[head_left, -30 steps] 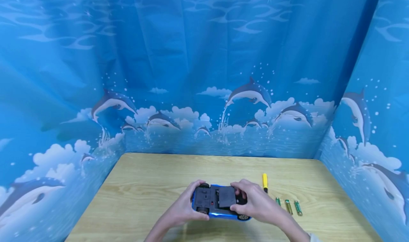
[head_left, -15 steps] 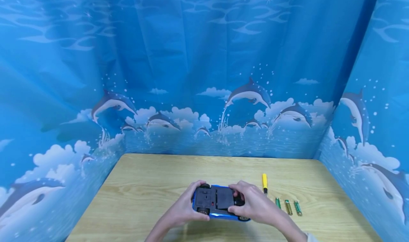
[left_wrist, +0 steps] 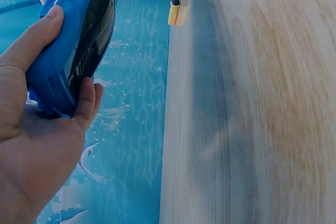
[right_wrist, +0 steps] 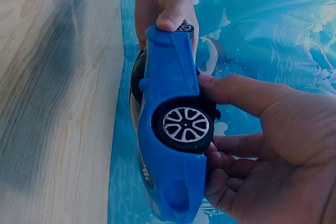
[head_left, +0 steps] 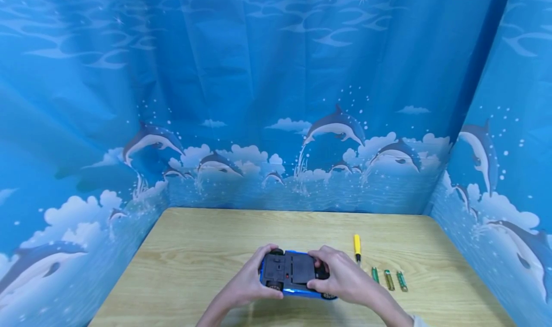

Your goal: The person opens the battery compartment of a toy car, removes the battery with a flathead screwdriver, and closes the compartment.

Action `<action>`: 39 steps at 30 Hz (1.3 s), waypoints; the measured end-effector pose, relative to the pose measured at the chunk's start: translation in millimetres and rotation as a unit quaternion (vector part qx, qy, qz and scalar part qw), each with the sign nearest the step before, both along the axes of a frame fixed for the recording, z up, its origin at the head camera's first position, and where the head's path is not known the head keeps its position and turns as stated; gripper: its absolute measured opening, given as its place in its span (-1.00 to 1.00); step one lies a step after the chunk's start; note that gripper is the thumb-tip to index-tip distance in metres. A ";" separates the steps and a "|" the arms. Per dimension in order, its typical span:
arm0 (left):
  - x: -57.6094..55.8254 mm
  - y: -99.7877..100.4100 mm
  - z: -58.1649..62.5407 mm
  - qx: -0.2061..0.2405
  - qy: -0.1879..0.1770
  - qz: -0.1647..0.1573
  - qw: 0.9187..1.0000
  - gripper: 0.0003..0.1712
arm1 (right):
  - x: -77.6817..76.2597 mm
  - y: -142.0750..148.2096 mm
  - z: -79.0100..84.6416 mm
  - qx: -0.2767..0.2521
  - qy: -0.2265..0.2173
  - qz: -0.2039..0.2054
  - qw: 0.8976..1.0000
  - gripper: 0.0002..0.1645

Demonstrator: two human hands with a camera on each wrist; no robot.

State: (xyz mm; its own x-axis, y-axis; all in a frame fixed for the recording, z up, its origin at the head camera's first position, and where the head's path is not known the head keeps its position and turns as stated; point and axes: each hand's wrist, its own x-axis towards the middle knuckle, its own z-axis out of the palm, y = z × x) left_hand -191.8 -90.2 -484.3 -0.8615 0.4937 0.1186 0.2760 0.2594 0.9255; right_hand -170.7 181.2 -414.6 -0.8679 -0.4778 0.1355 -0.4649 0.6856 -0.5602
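Observation:
A blue toy car (head_left: 273, 269) is held upside down above the table, its black underside facing up. My left hand (head_left: 247, 281) grips one end, thumb on the near side and fingers on the far side; in the left wrist view the palm lies against the blue body (left_wrist: 79, 35). At the other end, my right hand (head_left: 347, 277) pinches a flat black battery cover (head_left: 304, 268) by its edges, thumb near and fingers far. The cover lies over the underside; whether it sits flush cannot be told. A silver-spoked wheel (right_wrist: 186, 127) shows beside my right fingers.
On the wooden table (head_left: 194, 260), right of the car, lies a yellow-handled screwdriver (head_left: 357, 245). Three batteries, two green (head_left: 375, 274) (head_left: 402, 281) and one gold-toned (head_left: 389, 280), lie in a row near my right forearm. A blue dolphin-print curtain (head_left: 258, 101) surrounds the table.
The battery cover has shifted slightly left and come down over the gap in the car's underside, my right hand moving with it. The left hand stays almost still.

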 end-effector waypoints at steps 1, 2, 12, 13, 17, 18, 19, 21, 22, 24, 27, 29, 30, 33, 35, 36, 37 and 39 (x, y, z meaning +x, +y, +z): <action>-0.1 0.0 -0.1 0.001 -0.001 0.000 1.000 0.17 | 0.1 0.0 0.3 0.000 -0.004 0.000 1.000 -0.22; -0.2 0.1 -0.3 0.001 -0.001 0.000 1.000 0.17 | 0.1 0.1 0.6 -0.001 -0.007 0.000 1.000 -0.21; 0.0 0.4 1.2 -0.002 -0.002 0.000 1.000 0.16 | 0.4 0.9 1.3 -0.004 -0.014 0.000 1.000 -0.21; 0.0 0.4 1.3 -0.001 -0.001 0.000 1.000 0.15 | 0.7 0.5 1.5 -0.005 -0.013 -0.001 1.000 -0.20; 0.7 0.3 0.4 -0.003 0.007 0.001 1.000 0.15 | 1.9 -0.8 1.5 -0.008 -0.004 0.001 1.000 -0.17; 1.1 0.1 0.4 -0.004 0.011 0.002 1.000 0.16 | 2.2 -1.2 1.3 -0.009 -0.003 0.001 1.000 -0.17; 1.5 -0.1 0.3 -0.006 0.012 0.004 1.000 0.16 | 2.4 -1.6 1.0 -0.010 -0.001 0.001 1.000 -0.17; 1.9 -0.4 0.4 -0.006 0.012 0.007 1.000 0.17 | 2.6 -2.5 0.2 -0.013 0.001 0.000 1.000 -0.18; 1.9 -0.7 0.4 -0.005 0.011 0.008 1.000 0.17 | 2.5 -2.9 -0.4 -0.016 0.002 -0.002 1.000 -0.18; 1.6 -0.9 0.7 -0.002 0.005 0.010 1.000 0.17 | 2.4 -3.5 -1.3 -0.021 0.003 -0.005 1.000 -0.19; 1.0 -1.0 0.7 0.001 0.003 0.007 1.000 0.16 | 2.2 -3.5 -1.9 -0.026 0.003 -0.007 1.000 -0.20; 1.0 -0.8 0.5 -0.002 0.008 0.005 1.000 0.16 | 1.9 -2.9 -1.9 -0.025 -0.002 -0.005 1.000 -0.20; 1.2 -0.7 0.5 -0.003 0.011 0.005 1.000 0.16 | 1.7 -2.7 -1.8 -0.024 -0.006 -0.004 1.000 -0.20; 1.8 -0.3 1.2 -0.002 0.018 0.003 1.000 0.16 | 0.1 -1.5 -1.8 -0.015 -0.017 0.001 1.000 -0.21; 1.9 -0.2 1.4 0.001 0.019 0.000 1.000 0.16 | -0.8 -0.7 -1.5 -0.008 -0.019 0.006 1.000 -0.21; 1.9 -0.3 1.6 0.000 0.018 0.000 1.000 0.15 | -1.1 -0.4 -1.5 -0.005 -0.016 0.009 1.000 -0.21; 1.9 -0.5 1.6 0.000 0.017 -0.001 1.000 0.16 | -1.2 0.1 -1.7 -0.002 -0.012 0.011 1.000 -0.22; 1.6 -1.1 1.5 0.003 0.014 -0.002 1.000 0.15 | -1.2 0.8 -2.2 0.002 -0.004 0.011 1.000 -0.21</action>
